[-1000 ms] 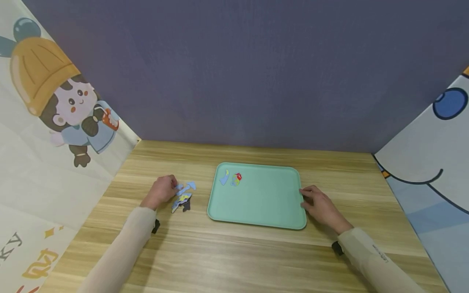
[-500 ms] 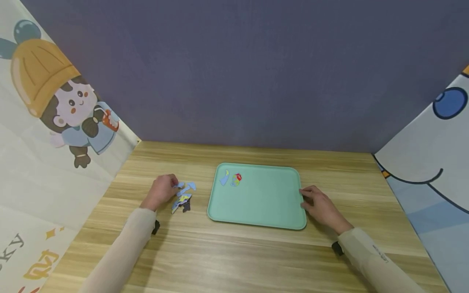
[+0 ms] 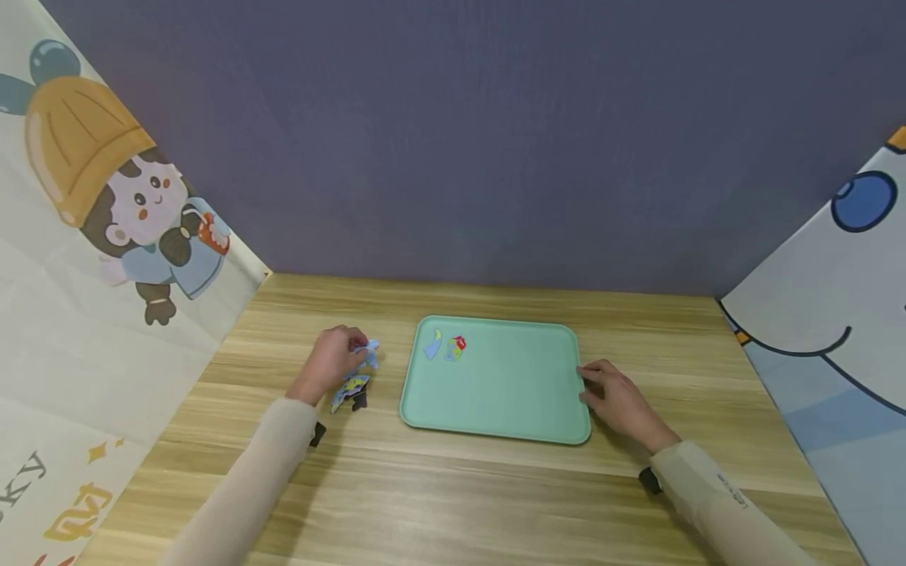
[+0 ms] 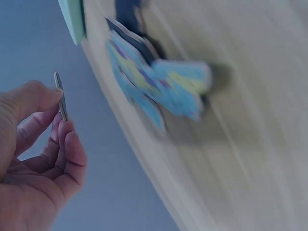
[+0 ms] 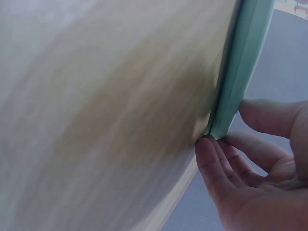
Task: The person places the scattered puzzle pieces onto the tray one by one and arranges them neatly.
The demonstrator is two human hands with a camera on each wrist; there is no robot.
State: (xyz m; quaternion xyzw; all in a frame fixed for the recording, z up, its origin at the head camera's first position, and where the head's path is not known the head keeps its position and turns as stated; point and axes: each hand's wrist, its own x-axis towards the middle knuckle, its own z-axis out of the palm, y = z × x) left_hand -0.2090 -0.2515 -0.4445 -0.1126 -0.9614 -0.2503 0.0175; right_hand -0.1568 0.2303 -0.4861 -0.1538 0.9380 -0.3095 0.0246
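Note:
My left hand (image 3: 331, 363) pinches a thin flat puzzle piece (image 4: 62, 103) between thumb and fingertips, seen edge-on in the left wrist view and raised off the table. Just below the hand lies a small overlapping pile of puzzle pieces (image 3: 351, 388), light blue with yellow and purple patches, some of them black. On the right, my right hand (image 3: 621, 405) grips the right rim of a mint-green tray (image 3: 510, 385), thumb on the rim and fingertips low at its outer edge. Near the tray's far left corner lie a blue-and-yellow piece (image 3: 433, 345) and a red, yellow and blue piece (image 3: 456, 347).
The wood-grain table (image 3: 453, 503) carries the tray at its middle and the pile to the left. A dark blue-grey wall panel (image 3: 481, 141) rises behind it. Printed cartoon sheets hang at the left (image 3: 71, 338) and right (image 3: 814, 314).
My left hand has moved right and slightly away from me, lifting a puzzle piece from the group. The right hand stays at the tray's rim, and the tray has barely moved.

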